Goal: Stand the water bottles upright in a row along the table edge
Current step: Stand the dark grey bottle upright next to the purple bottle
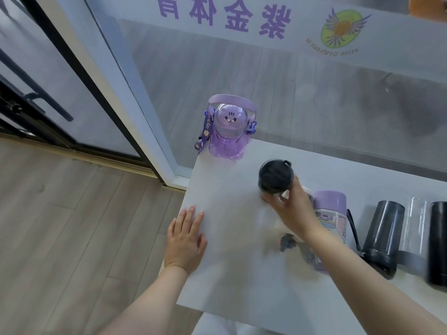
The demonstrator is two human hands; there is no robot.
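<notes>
White table (229,238) carried all the bottles, and it served as the reference for every position below. At its far left corner, against the glass wall (314,93), the bear bottle (225,131) stood upright. Toward the table's right end three bottles lay on their sides, long axes running near-to-far: the black bottle (384,235), the clear bottle (414,228) just beside it, and a second dark bottle (439,243) at the frame edge. The lilac bottle (330,223) also lay on its side, partly hidden behind the right forearm.

Near the table's middle, the right hand (292,211) held the dark-lid bottle (275,175), fingers and thumb curled round its clear body just under the lid. The lid faced the camera, so its long axis appeared close to vertical; whether its base touched the table could not be determined. The left hand (186,240) lay flat on the table's left edge, fingers straight and holding nothing.

Judged from this layout, the row slot next to the bear bottle lay up and left of the grip, and the right hand was the nearer one to place there.
</notes>
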